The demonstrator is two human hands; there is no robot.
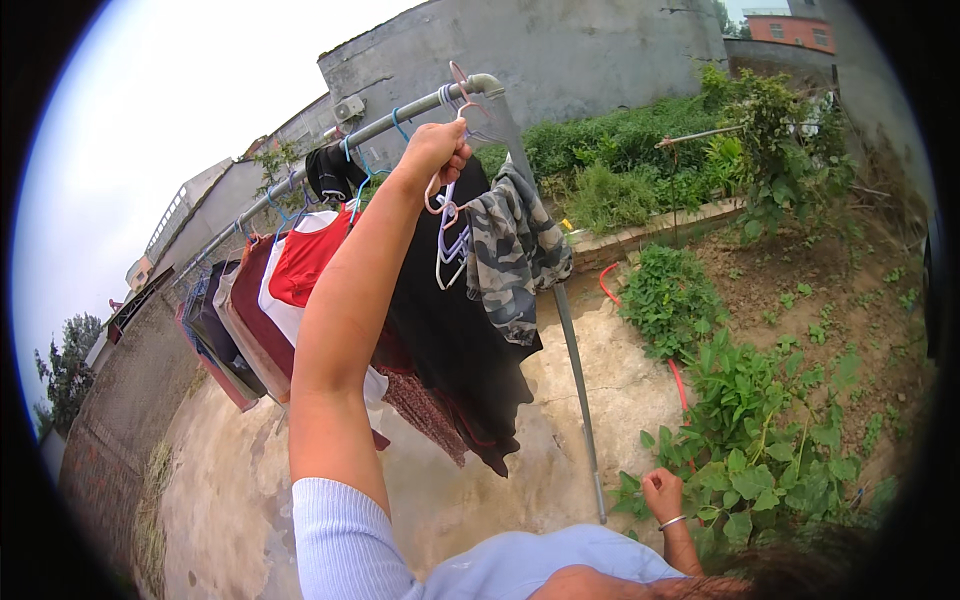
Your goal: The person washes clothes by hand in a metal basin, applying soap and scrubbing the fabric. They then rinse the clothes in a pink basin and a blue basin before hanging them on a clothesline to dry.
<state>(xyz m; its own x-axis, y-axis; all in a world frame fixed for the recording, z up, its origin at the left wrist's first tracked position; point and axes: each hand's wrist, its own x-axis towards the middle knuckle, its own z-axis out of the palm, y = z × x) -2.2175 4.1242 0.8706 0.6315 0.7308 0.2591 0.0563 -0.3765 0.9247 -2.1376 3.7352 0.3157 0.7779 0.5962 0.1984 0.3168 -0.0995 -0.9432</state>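
Note:
My left hand (pixel 436 150), arm raised, is closed around a pale plastic clothes hanger (pixel 432 200) just under the end of a grey metal rail (pixel 375 128). White and purple hangers (pixel 452 240) dangle right below that hand. Beside them hangs a camouflage garment (pixel 510 245); which hanger bears it I cannot tell. Behind my forearm a long black garment (pixel 450 340) drapes down. My right hand (pixel 663 495), with a bracelet on the wrist, is low at the right, its fingers curled and no object visible in them.
More clothes hang leftward along the rail, among them a red and white top (pixel 308 262) and a maroon garment (pixel 250 285). A grey post (pixel 575 380) supports the rail's near end. Green plants (pixel 745 450) and a red hose (pixel 679 385) border the concrete ground (pixel 230 480).

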